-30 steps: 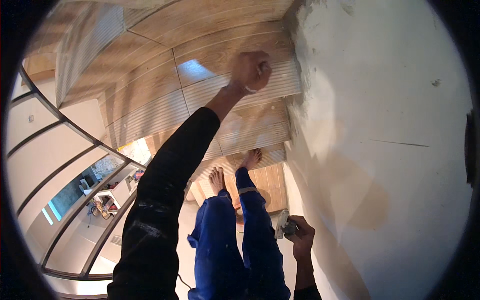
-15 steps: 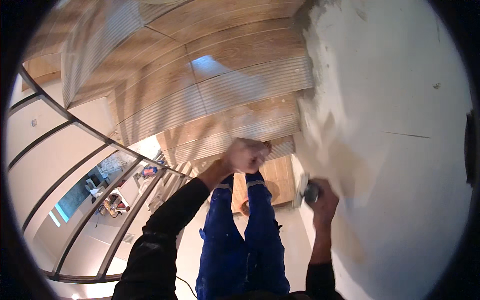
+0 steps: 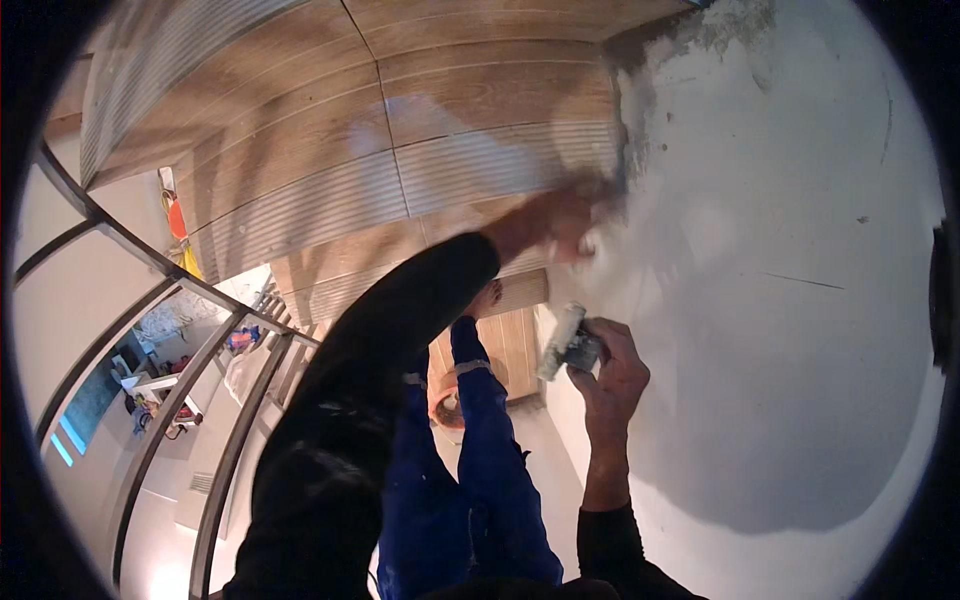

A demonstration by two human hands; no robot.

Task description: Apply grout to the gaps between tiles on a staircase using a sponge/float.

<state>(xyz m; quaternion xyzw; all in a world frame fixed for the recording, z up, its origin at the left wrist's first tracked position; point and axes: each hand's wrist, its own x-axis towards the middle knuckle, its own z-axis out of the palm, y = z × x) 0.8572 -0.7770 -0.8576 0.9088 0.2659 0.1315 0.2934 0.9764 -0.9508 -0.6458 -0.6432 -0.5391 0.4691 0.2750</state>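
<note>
Gripping grey, pale-crusted tool (image 3: 566, 345) — right hand (image 3: 615, 375); left hand (image 3: 572, 218) blurred — can't make out grip

Wood-look tiled steps (image 3: 480, 90) (ribbed strips (image 3: 300, 207) along edges); bare foot (image 3: 488, 298), partly hidden, on lower step (image 3: 522, 290).

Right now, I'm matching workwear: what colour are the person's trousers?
The trousers are blue, best seen in the head view.
</note>
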